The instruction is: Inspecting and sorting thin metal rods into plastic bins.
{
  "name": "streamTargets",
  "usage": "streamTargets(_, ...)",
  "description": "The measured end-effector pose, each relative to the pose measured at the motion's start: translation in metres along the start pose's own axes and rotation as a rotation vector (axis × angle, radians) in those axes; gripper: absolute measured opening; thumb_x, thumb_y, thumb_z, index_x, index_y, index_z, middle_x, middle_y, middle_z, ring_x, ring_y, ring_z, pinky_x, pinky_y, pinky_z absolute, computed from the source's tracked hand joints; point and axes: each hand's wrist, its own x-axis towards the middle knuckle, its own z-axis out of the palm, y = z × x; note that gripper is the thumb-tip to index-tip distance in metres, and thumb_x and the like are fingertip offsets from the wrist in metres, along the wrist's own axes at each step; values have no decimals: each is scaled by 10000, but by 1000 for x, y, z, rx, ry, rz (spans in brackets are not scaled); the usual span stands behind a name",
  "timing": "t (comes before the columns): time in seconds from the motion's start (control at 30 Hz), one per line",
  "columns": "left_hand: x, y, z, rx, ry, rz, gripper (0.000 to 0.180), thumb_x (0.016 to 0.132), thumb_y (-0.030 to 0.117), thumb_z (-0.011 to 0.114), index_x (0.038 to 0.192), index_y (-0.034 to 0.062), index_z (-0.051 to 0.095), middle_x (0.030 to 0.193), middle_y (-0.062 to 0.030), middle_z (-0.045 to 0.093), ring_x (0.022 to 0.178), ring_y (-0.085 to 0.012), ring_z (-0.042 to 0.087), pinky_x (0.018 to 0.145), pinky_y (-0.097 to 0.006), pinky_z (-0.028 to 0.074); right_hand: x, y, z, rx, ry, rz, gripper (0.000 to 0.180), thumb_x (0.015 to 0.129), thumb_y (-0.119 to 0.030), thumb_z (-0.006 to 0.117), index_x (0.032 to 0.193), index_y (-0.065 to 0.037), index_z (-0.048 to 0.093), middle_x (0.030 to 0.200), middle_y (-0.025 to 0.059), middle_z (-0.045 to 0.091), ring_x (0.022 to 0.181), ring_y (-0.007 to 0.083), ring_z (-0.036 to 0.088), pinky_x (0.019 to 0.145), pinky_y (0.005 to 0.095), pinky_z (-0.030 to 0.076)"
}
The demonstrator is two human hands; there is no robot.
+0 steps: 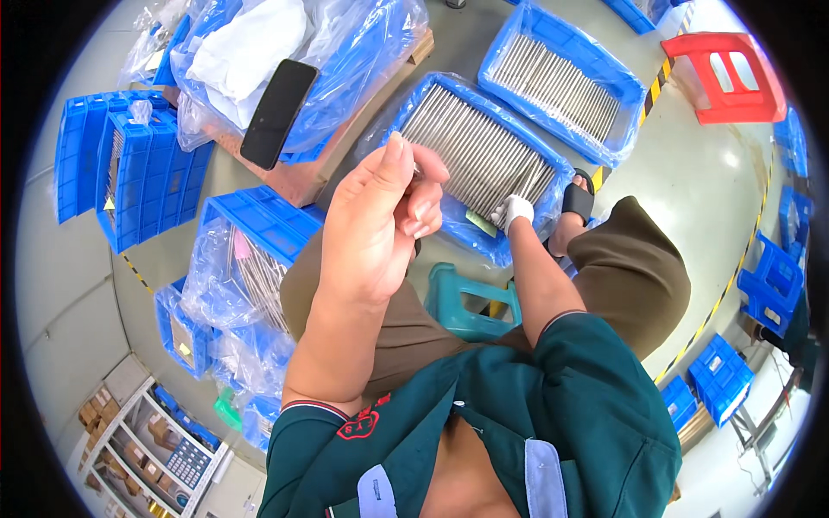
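My bare left hand (371,220) is raised in front of me, fingers curled and thumb against the index finger. A small shiny bit shows in that pinch, too small to name. Lower down, my right hand (516,210) wears a white glove and closes on the ends of a few metal rods (528,183), which slant across the others. These lie in a plastic-lined blue crate (560,164) filled with a row of thin metal rods (471,134). A yellow-green label (481,223) sits at the crate's near side, left of the glove.
Behind stands a second crate of rods (561,82). At left, a black phone (278,112) rests by plastic-wrapped crates on a pallet (294,180). Stacked blue crates (155,164) stand farther left. A green stool (471,315) is between my legs; a red stool (721,78) stands far right.
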Motion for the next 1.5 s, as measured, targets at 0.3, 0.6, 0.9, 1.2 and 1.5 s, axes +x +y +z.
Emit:
streamTargets(0.3, 5, -9, -4, 8, -35, 21, 354, 948, 337, 472, 861, 8, 568, 605, 13, 417, 526, -63, 337, 500, -205, 295, -67, -16, -16, 142, 37, -23, 563, 808, -623, 518, 558, -126, 429, 423, 25, 360, 309, 194, 340, 307, 328, 252)
streamTargets(0.6, 34, -24, -11, 48, 159, 133, 317, 926, 322, 513, 944, 20, 607, 657, -26, 561, 534, -107, 492, 488, -225, 379, -217, -79, -30, -46, -369, -746, 243, 891, -278, 564, 736, -93, 536, 529, -7, 467, 393, 89, 391, 369, 231, 287)
streamTargets(0.9, 46, -35, 3, -291, 79, 190, 283, 940, 305, 486, 1041, 51, 559, 981, -112, 632, 905, -204, 608, 740, -311, 486, -343, -147, -82, -410, -555, -951, 172, 851, -166, 565, 756, -26, 534, 563, 13, 513, 488, 83, 468, 474, 230, 372)
streamTargets(1.2, 57, -36, 4, -334, 43, 189, 304, 903, 298, 553, 1037, 25, 570, 1009, -146, 624, 971, -280, 600, 846, -372, 484, -334, -151, -66, -486, -517, -970, 174, 847, -179, 565, 792, -14, 553, 588, 15, 514, 517, 90, 480, 507, 246, 391)
streamTargets(1.5, 63, -38, 15, -278, 9, 270, 244, 892, 231, 574, 1008, 16, 586, 945, -121, 643, 932, -249, 617, 827, -358, 491, -335, -155, -61, -489, -513, -945, 186, 838, -197, 556, 835, -11, 560, 606, 23, 519, 528, 90, 494, 511, 250, 407)
